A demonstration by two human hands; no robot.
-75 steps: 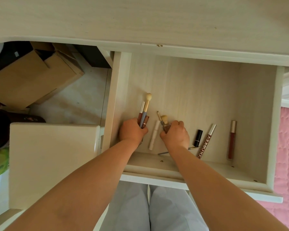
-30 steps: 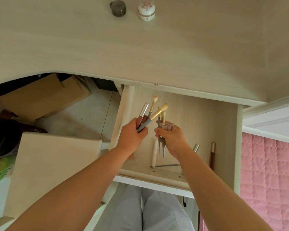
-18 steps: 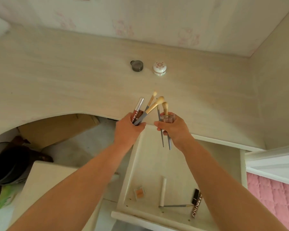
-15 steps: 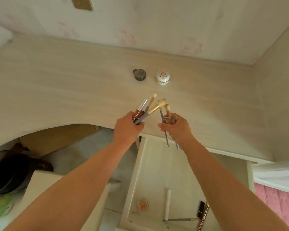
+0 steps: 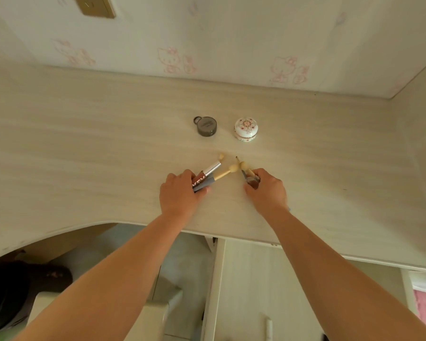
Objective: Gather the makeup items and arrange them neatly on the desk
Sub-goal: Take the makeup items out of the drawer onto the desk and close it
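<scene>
Both hands are low over the pale wooden desk (image 5: 84, 148). My left hand (image 5: 178, 193) grips a bundle: a brown lip gloss tube with a silver cap (image 5: 207, 172) and grey-handled brushes with cream tips (image 5: 223, 172). My right hand (image 5: 266, 190) grips small brushes with a cream tip (image 5: 244, 166) and a small brownish clear item (image 5: 252, 180). The two bundles point towards each other, tips nearly touching. A dark round compact (image 5: 206, 126) and a white floral round jar (image 5: 246, 129) sit on the desk behind them.
Below the desk's front edge the drawer (image 5: 244, 279) stands open, with a white tube (image 5: 269, 326) lying inside. A dark bag (image 5: 12, 286) sits on the floor at the left. A wall with pink cartoon print rises behind the desk.
Both hands lifted their bundles out of the drawer, carried them forward over the desk edge and lowered them onto the desktop in front of the compact and jar.
</scene>
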